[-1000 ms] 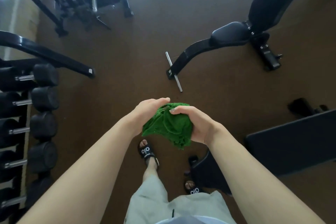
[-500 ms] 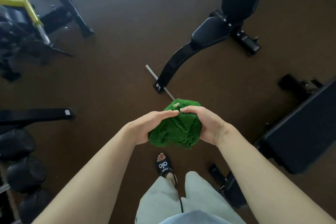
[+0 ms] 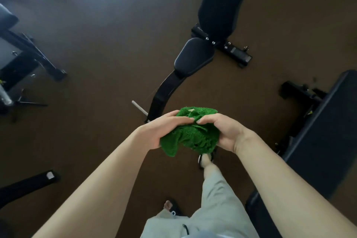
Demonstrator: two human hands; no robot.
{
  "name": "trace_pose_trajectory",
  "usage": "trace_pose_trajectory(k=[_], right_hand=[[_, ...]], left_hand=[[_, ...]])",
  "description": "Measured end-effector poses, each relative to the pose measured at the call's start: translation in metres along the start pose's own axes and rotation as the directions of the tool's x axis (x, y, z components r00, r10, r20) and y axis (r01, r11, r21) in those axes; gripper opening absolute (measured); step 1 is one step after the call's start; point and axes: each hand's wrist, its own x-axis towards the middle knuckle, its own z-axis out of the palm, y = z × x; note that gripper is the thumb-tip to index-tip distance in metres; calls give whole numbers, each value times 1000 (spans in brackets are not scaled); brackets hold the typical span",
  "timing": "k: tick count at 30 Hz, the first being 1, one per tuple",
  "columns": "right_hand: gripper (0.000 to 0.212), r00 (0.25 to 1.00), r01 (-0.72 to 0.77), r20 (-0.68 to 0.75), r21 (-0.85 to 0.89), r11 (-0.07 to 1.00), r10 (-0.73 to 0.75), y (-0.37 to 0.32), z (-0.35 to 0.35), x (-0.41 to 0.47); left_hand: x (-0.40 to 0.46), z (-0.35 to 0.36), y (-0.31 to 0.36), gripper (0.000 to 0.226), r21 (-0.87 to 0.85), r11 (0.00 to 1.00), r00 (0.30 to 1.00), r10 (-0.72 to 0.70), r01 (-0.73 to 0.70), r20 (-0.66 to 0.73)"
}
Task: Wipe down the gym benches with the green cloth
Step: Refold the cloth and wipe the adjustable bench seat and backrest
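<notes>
Dark brown flooring (image 3: 108,63) stretches beneath me across the gym, washed with pale, hazy light at the upper left. Black metal equipment frames (image 3: 36,60) stand along my left, one square-ended leg (image 3: 29,182) angling in near my feet, and a short silver bar (image 3: 139,109) crosses the floor ahead.

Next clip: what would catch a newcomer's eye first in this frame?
The bunched green cloth at centre, gripped between the left hand and the right hand above the brown floor. Just beyond it stands a black adjustable bench with its backrest raised toward the top edge. A flat bench lies along the right edge.
</notes>
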Motion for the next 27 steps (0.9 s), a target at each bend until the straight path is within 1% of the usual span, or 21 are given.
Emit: trace_pose_trajectory(k=[3, 5, 8, 10, 12, 15, 17, 19, 22, 24, 27], right_hand=[[34, 999, -23, -24, -14, 1000, 23, -51, -24, 44], [32, 997, -13, -77, -10, 1000, 13, -80, -41, 70], [30, 986, 19, -165, -40, 999, -26, -119, -60, 100], [30, 981, 24, -193, -67, 997, -37, -144, -67, 112], [29, 978, 37, -202, -91, 995, -55, -168, -73, 121], [31, 960, 47, -267, -147, 988, -85, -203, -86, 135], [28, 947, 38, -309, -157, 987, -85, -221, -96, 143], [27, 934, 24, -350, -156, 987, -78, -237, -106, 151], [30, 922, 1, -384, -133, 991, -52, -260, -119, 169], [31, 923, 5, -381, -142, 990, -59, -275, -129, 188], [30, 911, 20, -405, -129, 991, -71, -297, -147, 222]], left_hand=[[50, 1, 41, 39, -52, 999, 995, -18, 13, -100], [77, 3, 68, 40, -71, 997, 988, -39, 29, -147], [107, 9, 107, 26, -82, 996, 980, -56, 40, -192], [122, 11, 132, 20, -85, 995, 971, -71, 53, -227], [140, 8, 157, 23, -75, 997, 962, -54, 35, -266], [170, -2, 189, 23, -56, 998, 918, 17, -43, -397], [188, -9, 206, 20, -7, 997, 874, 67, -80, -482], [204, -18, 224, 18, 49, 993, 841, 116, -107, -529], [231, -37, 248, 21, 178, 980, 811, 172, -86, -559], [251, -50, 263, 28, 263, 963, 790, 211, -66, -575], [284, -67, 282, 21, 349, 935, 747, 276, -63, -604]])
